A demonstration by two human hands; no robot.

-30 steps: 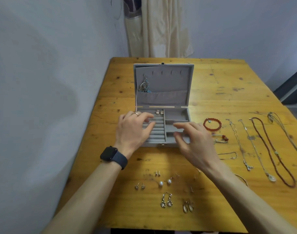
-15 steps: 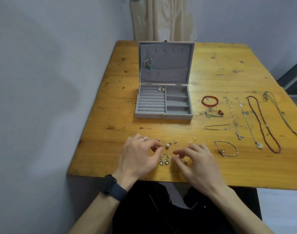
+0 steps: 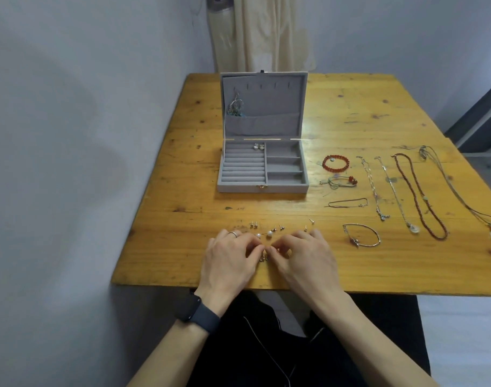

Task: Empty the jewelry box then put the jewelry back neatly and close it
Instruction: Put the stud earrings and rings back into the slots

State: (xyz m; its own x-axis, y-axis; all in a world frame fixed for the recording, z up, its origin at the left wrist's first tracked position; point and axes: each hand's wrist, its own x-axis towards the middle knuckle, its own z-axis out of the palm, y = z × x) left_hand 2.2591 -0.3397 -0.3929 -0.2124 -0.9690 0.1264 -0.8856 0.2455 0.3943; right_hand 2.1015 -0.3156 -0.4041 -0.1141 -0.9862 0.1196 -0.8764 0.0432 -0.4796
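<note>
The grey jewelry box (image 3: 262,187) stands open mid-table with its lid upright. A pair of earrings (image 3: 259,146) sits in its ring rolls, and a dangling piece (image 3: 235,107) hangs in the lid pocket. My left hand (image 3: 230,261) and my right hand (image 3: 303,258) meet at the table's near edge. Their fingertips pinch the drop earrings (image 3: 262,258), which are mostly hidden under the fingers. Just beyond them lie pearl studs (image 3: 269,233) and small studs (image 3: 253,225).
To the right of the box lie a red bead bracelet (image 3: 335,163), a green cord bracelet (image 3: 340,181), a silver bangle (image 3: 361,235) and several necklaces, among them a red bead necklace (image 3: 419,194). A wall runs along the table's left side (image 3: 155,191).
Both hands have drawn back from the box to the near edge of the table and closed together over the drop earrings. The box and the laid-out jewelry have not moved.
</note>
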